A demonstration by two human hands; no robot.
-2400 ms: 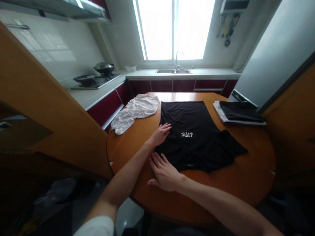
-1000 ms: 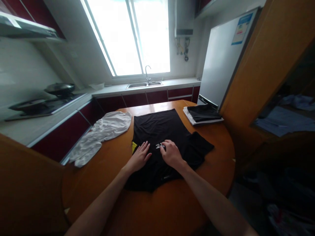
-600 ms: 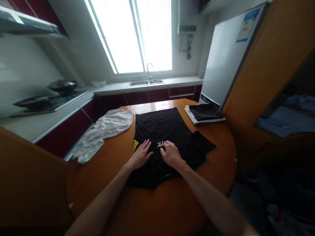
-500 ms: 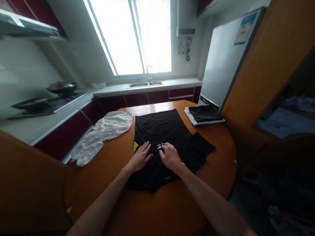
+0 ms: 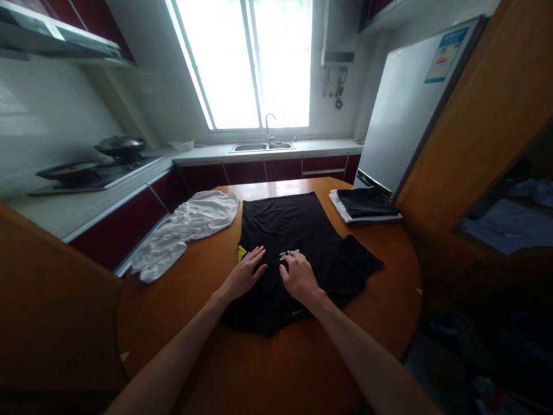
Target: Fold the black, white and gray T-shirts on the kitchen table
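Note:
A black T-shirt point(image 5: 280, 222) lies spread on the wooden table, its right sleeve reaching out to the side. My left hand point(image 5: 245, 273) rests flat on the cloth with fingers extended, beside a yellow patch point(image 5: 242, 252) at the shirt's left edge. On the middle of the shirt is my right hand point(image 5: 299, 276), fingers slightly bent and apart, its tips over a white print point(image 5: 283, 255) that they partly cover. Neither hand grips the fabric.
A crumpled white garment point(image 5: 207, 214) drapes over the left table edge. Folded black and white clothes point(image 5: 367, 203) are stacked at the back right, near a fridge point(image 5: 410, 109). A counter with a sink point(image 5: 250, 147) and a stove with pans point(image 5: 121, 147) stand beyond the table point(image 5: 207, 271).
The whole view has shifted slightly, so the room and shirt appear a little farther right. Both hands stay on the shirt in nearly the same pose.

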